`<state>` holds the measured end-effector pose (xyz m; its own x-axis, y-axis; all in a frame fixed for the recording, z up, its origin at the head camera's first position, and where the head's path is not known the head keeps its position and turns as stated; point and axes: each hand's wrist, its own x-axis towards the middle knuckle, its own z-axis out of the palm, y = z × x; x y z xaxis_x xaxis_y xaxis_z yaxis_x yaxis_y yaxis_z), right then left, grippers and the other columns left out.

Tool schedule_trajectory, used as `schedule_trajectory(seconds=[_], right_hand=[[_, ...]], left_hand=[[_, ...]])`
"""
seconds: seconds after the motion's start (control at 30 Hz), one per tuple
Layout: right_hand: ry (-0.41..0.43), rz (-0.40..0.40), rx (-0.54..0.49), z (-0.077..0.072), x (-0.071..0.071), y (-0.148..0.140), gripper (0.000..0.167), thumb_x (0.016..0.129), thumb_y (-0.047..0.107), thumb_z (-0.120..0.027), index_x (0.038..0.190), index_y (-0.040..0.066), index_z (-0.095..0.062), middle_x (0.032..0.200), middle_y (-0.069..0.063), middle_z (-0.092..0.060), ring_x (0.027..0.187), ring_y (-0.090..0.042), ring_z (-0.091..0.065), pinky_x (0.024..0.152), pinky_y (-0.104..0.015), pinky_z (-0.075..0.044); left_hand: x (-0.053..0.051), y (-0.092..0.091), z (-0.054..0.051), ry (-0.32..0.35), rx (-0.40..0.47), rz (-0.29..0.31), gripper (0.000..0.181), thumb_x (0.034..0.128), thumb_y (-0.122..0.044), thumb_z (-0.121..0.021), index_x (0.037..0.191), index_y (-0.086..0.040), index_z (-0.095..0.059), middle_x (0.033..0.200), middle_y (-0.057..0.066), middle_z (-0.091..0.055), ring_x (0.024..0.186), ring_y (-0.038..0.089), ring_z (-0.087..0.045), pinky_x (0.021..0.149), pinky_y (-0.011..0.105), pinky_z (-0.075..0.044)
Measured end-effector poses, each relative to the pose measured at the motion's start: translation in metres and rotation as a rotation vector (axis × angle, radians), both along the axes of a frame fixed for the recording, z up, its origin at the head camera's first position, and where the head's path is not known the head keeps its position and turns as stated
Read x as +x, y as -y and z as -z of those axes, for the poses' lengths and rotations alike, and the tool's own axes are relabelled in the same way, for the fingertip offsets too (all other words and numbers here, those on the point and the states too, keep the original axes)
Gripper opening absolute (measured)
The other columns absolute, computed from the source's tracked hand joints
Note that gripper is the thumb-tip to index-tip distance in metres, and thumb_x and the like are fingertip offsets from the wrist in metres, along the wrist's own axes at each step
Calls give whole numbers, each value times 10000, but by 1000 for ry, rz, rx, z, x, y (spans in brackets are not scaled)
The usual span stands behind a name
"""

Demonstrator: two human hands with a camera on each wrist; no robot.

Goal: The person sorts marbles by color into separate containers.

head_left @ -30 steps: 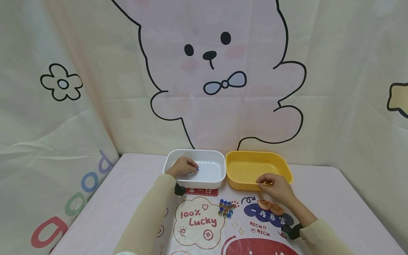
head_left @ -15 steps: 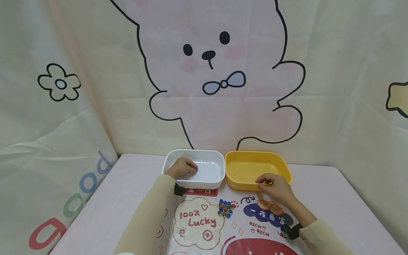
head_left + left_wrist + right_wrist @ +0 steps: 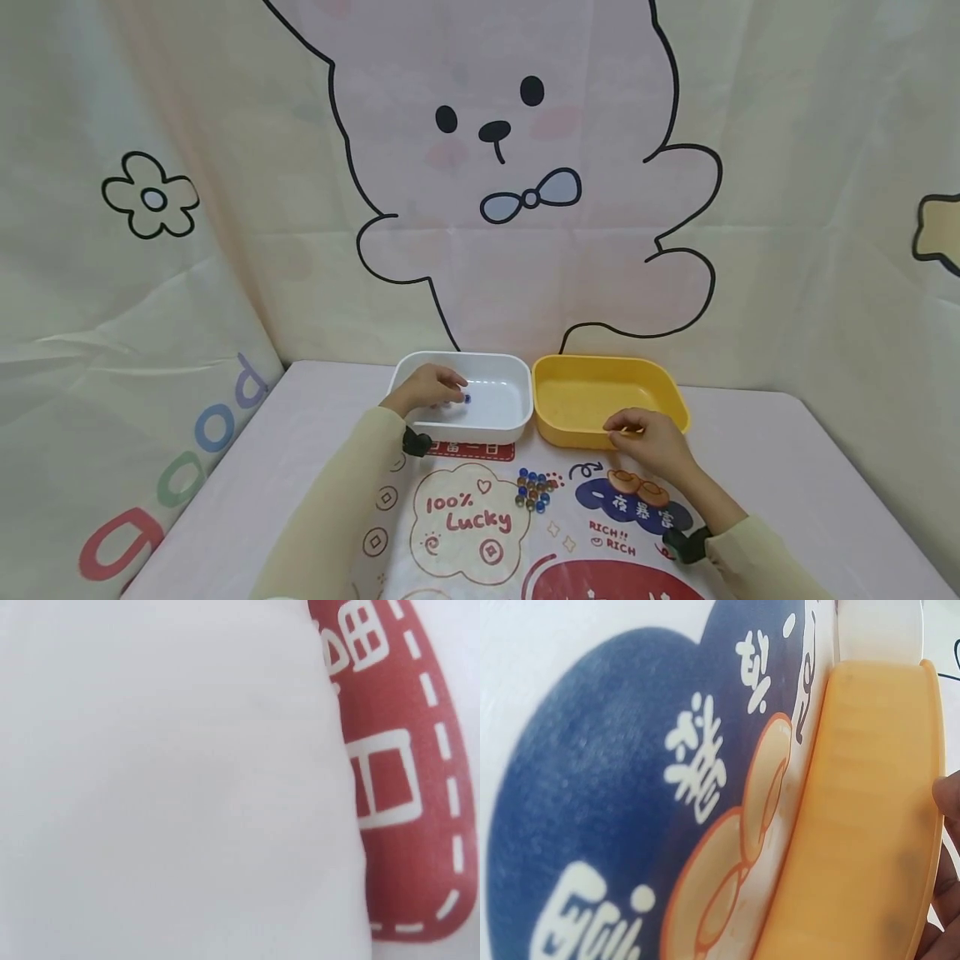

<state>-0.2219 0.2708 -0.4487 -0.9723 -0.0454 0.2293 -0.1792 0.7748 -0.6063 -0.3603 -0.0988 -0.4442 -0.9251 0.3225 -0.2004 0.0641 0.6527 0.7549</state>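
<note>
My left hand (image 3: pixel 431 389) reaches over the front left of a white plastic bin (image 3: pixel 465 433), its fingers bent downward inside. A small blue marble (image 3: pixel 467 399) lies in that bin just beside the fingertips. My right hand (image 3: pixel 651 437) rests at the front rim of a yellow bin (image 3: pixel 570 433), fingers loosely bent with nothing seen between them. In the right wrist view, one fingertip (image 3: pixel 946 796) meets the yellow rim, and no finger lies on the outer wall. The left wrist view shows the white bin's wall (image 3: pixel 180 780) but no hand.
A cluster of blue and amber marbles (image 3: pixel 534 490) sits on the printed tablecloth (image 3: pixel 472 525) in front of the bins. Both bins stand side by side at the table's back, before a curtain (image 3: pixel 525 275) with a cartoon bear.
My left hand has lifted slightly and drawn back left from the blue marble, which now shows apart from the fingertips in the white bin. The right hand has stayed in place.
</note>
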Motion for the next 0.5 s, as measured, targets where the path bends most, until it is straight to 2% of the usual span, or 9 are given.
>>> schedule_trajectory(seconds=[0.1,0.27,0.4,0.5], right_hand=[[-5,-6,-2,-1,0,0,66,847,143,-720,912,156,-729,942,-3,-706,890,-179,-605,834,-379,-542],[6,-3,-4,-1,0,0,70,849,145,-714,916,157,-730,943,-9,-707,893,-195,-607,849,-418,-538],[7,-3,0,1,0,-1,74,849,146,-709,919,160,-729,944,-8,-705,887,-194,-605,845,-402,-540],[5,-2,5,2,-1,-2,78,848,144,-708,919,169,-729,945,5,-705,888,-179,-602,828,-333,-536]], left_hand=[[2,1,-3,-17,-5,18,257,830,-235,-746,1082,-192,-711,1039,-15,-686,827,154,-581,667,266,-483],[9,2,-11,-50,22,50,271,824,-245,-752,1084,-179,-714,1019,-31,-699,889,160,-583,678,295,-500],[17,2,-16,-81,42,70,265,815,-265,-763,1063,-183,-722,1034,-37,-704,930,145,-596,680,306,-509],[24,2,-19,-104,46,74,255,808,-266,-771,1046,-184,-728,1040,-26,-707,936,145,-608,684,316,-516]])
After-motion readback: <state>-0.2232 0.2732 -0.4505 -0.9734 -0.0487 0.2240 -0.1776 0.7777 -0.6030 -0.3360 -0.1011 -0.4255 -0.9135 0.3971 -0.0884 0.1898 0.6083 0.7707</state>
